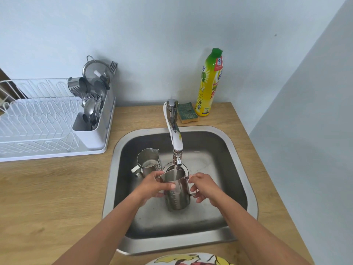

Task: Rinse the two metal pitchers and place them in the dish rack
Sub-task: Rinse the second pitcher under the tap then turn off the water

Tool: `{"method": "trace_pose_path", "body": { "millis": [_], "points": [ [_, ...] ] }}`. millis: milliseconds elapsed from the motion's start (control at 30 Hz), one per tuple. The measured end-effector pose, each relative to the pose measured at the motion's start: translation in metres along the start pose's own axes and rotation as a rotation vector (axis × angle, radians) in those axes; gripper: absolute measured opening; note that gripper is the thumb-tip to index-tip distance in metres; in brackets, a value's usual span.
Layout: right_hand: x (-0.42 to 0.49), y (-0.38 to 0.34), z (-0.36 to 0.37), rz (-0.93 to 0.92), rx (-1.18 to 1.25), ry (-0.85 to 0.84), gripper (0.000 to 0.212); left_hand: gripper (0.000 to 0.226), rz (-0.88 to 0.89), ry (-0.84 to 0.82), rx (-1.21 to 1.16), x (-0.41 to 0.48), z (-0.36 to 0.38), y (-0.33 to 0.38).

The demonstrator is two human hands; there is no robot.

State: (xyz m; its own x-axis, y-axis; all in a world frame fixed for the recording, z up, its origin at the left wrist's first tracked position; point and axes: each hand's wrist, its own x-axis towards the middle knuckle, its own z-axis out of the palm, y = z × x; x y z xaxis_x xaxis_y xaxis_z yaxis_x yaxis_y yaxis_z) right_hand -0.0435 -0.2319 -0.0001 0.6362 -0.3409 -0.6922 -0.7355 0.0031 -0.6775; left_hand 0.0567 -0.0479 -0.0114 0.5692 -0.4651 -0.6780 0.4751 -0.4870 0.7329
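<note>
Left hand (154,185) wraps pitcher (176,194) body, right hand (203,186) grips its handle; tap (174,131) water runs in. Second pitcher (148,162) upright just beyond left hand. Rack (38,119) far left.

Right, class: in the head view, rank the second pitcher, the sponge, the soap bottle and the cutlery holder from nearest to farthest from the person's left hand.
From the left hand:
1. Second pitcher, standing in the sink just behind the hand.
2. Sponge, on the counter behind the tap.
3. Cutlery holder at the rack's right end and soap bottle by the wall: too close to call.
</note>
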Motion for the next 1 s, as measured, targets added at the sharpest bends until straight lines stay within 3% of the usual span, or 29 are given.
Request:
{"method": "trace_pose_path", "body": {
  "millis": [100,400,500,600,800,1000],
  "points": [
    [-0.001,0.001,-0.001,-0.024,-0.019,0.021,0.014,0.1,-0.006,-0.021,0.01,0.003,0.003,-0.007],
    [-0.011,-0.003,-0.012,-0.156,-0.116,0.136,0.014,0.083,0.087,-0.025,-0.001,0.003,0.026,-0.01],
    [-0.011,-0.002,-0.019,-0.201,-0.113,0.164,0.016,0.079,0.189,0.031,0.021,0.005,0.033,-0.009],
    [-0.01,-0.001,-0.024,-0.231,-0.044,0.164,0.02,0.09,0.302,0.1,0.076,0.006,0.036,-0.007],
    [-0.004,0.006,-0.023,-0.298,0.067,0.136,0.02,0.082,0.458,0.281,0.264,-0.011,0.037,0.01],
    [0.002,0.012,-0.012,-0.287,0.24,-0.003,0.016,0.087,0.559,0.427,0.561,-0.032,0.027,0.019]
  ]
}}
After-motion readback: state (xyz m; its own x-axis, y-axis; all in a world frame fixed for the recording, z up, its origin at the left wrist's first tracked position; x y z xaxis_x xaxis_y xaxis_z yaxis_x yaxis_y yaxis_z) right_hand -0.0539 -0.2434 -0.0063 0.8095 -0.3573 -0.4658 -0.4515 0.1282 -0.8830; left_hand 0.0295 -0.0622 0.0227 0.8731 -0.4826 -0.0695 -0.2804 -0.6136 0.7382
